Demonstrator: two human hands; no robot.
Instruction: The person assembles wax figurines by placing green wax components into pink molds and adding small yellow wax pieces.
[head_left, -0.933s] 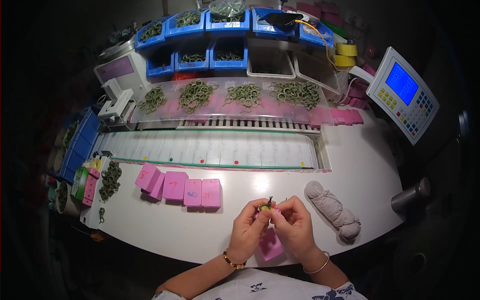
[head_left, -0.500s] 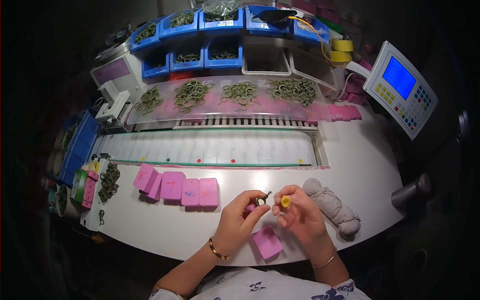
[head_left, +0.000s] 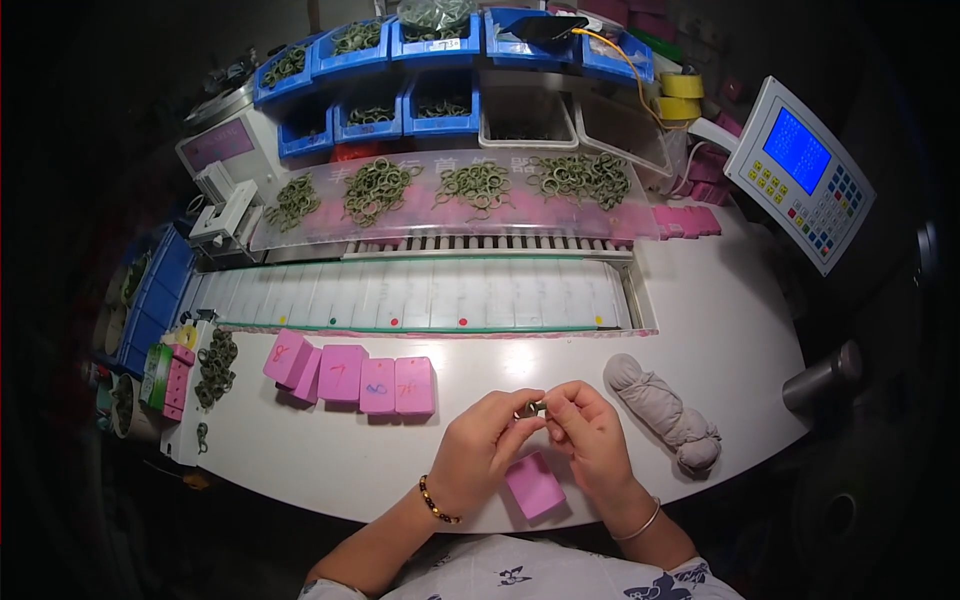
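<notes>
In front of my body, both hands meet above the white tabletop. My left hand (head_left: 478,445) is closed, thumb and fingers pinching a small green ring (head_left: 531,408) with a short stem. My right hand (head_left: 592,440) is closed too, its fingertips brought together against the stem side of the ring. Whatever lies inside the right fingers is hidden. Just below the hands a pink block (head_left: 535,486) rests on the table. To the left of my left hand stand several pink blocks (head_left: 343,373) with handwritten marks.
A twisted grey cloth roll (head_left: 662,412) lies at the right. Green rings (head_left: 216,368) are heaped at the left, with more piles (head_left: 474,188) on a clear sheet behind. Blue bins (head_left: 436,35) line the back. A control panel (head_left: 800,175) and metal cylinder (head_left: 822,380) stand right.
My right hand has moved left and its fingers have closed at the green ring. The yellow piece seen in that hand earlier no longer shows. The left hand stays nearly in place.
</notes>
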